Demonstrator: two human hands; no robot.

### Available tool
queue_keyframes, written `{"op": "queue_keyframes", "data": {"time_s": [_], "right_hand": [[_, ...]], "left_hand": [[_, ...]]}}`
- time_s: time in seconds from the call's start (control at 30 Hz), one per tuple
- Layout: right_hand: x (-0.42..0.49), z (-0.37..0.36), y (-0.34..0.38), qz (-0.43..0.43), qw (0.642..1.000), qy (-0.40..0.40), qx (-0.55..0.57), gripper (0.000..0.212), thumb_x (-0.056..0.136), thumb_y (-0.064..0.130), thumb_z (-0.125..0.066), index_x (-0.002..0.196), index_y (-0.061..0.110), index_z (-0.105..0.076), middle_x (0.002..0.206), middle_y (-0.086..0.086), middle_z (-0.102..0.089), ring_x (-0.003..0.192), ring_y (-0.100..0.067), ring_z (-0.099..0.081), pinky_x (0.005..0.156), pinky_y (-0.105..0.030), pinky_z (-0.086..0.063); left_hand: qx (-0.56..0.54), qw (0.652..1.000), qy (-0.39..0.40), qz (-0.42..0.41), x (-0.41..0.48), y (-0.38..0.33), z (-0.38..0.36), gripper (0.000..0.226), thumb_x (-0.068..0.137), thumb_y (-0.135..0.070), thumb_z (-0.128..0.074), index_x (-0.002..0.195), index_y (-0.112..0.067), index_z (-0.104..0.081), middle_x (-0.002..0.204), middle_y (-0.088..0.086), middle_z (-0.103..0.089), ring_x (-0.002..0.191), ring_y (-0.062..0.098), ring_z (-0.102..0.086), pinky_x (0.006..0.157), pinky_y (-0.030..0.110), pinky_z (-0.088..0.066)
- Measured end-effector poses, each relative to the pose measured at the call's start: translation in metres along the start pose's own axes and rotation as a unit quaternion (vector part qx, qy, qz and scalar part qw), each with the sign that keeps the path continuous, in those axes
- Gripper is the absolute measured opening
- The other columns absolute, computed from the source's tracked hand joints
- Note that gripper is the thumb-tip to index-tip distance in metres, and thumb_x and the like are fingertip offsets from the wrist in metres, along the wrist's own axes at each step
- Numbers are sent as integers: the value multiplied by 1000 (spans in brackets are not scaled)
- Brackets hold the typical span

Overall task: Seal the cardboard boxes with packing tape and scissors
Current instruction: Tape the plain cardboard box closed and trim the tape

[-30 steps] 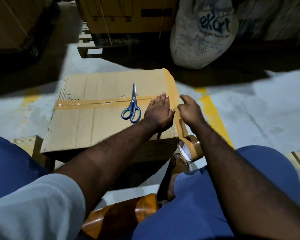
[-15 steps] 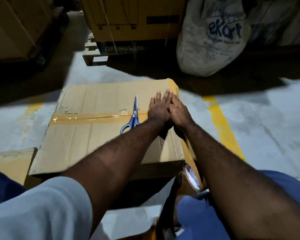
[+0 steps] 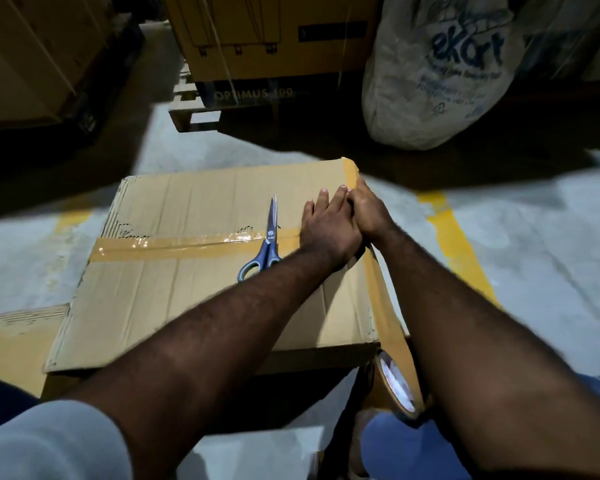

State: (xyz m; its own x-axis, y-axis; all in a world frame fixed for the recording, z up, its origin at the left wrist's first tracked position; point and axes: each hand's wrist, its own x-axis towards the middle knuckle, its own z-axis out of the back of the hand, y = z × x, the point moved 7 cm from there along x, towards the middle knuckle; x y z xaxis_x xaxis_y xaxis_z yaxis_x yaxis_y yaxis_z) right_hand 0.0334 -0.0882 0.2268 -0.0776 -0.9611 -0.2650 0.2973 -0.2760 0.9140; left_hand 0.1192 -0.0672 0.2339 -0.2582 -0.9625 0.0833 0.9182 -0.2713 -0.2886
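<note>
Left hand (image 3: pixel 326 227), right hand (image 3: pixel 370 212) slid forward; one box (image 3: pixel 187 306), one scissors (image 3: pixel 269 244).

box (image 3: pixel 201 306): matt cardboard | tape (image 3: pixel 174 245): glossy plastic | scissors (image 3: pixel 269 237): metal blades

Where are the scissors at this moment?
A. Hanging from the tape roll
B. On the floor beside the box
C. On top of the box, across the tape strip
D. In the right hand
C: the scissors lie flat on top of the box, across the tape strip, just beside the left hand, which presses flat on the box.
</note>
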Motion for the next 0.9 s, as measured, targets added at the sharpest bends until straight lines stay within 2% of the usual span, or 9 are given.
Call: {"op": "queue_keyframes", "data": {"time_s": [0.03,0.1,0.2,0.37,0.43,0.6,0.73,0.83,0.9], "right_hand": [[7,3,4,6,1000,-9,-19,43,95,39,-37,135,29,-50,136,-11,-58,121,-31,-57,93,-36,-46],[22,10,12,25,996,-47,-70,55,99,36,-38,151,20,-38,157,-14,-41,141,-33,-42,107,-37,-39],[38,19,28,58,989,-90,-101,67,105,26,-40,164,14,-12,171,-7,-11,155,-24,-18,121,-33,-21],[61,5,34,34,999,-7,19,73,96,39,-47,162,16,-23,165,-11,-31,149,-26,-34,122,-44,-31],[68,-2,27,23,998,17,56,69,100,40,-45,162,18,-22,164,-11,-31,148,-27,-36,120,-47,-34],[71,-6,20,12,995,20,100,62,108,29,-41,163,20,-14,166,-8,-26,148,-24,-36,110,-30,-39],[67,-12,20,-13,995,58,79,73,107,51,-34,164,19,-2,169,-12,-17,152,-29,-28,122,-43,-30],[58,-4,22,-28,998,62,2,76,107,59,-20,163,12,0,170,-10,-3,156,-25,-12,123,-37,-18],[51,12,26,-32,998,15,-49,83,103,66,-19,162,8,-11,169,-12,-16,155,-27,-19,123,-39,-20]], "left_hand": [[18,1000,-18,-12,5,-2,6,60,94,-43,-43,148,-17,-43,153,3,-41,139,30,-36,111,48,-30],[52,997,-42,-30,24,-1,17,52,90,-44,-48,134,-17,-53,134,4,-51,119,27,-46,95,43,-36],[56,997,-48,-12,61,12,26,52,98,-42,-43,142,-14,-47,144,10,-46,129,28,-44,103,43,-37],[73,996,56,-9,110,32,10,74,104,-46,-40,162,-14,-7,171,4,-2,156,28,-1,125,47,-10],[75,993,94,-7,116,37,-4,78,103,-52,-38,163,-16,-3,171,3,0,156,30,1,125,51,-8],[94,994,59,-3,112,37,-15,87,98,-55,-46,163,-16,-2,171,3,-1,156,31,1,125,51,-7],[105,991,80,2,113,38,-16,94,94,-51,-59,163,-22,-3,171,6,3,156,32,4,125,52,-6],[81,993,81,35,99,30,-8,86,99,-50,-49,163,-16,-1,170,12,6,156,33,6,125,50,-4],[63,996,53,42,79,20,3,78,104,-49,-36,162,-10,-3,169,15,4,156,32,4,126,47,-4]]}}
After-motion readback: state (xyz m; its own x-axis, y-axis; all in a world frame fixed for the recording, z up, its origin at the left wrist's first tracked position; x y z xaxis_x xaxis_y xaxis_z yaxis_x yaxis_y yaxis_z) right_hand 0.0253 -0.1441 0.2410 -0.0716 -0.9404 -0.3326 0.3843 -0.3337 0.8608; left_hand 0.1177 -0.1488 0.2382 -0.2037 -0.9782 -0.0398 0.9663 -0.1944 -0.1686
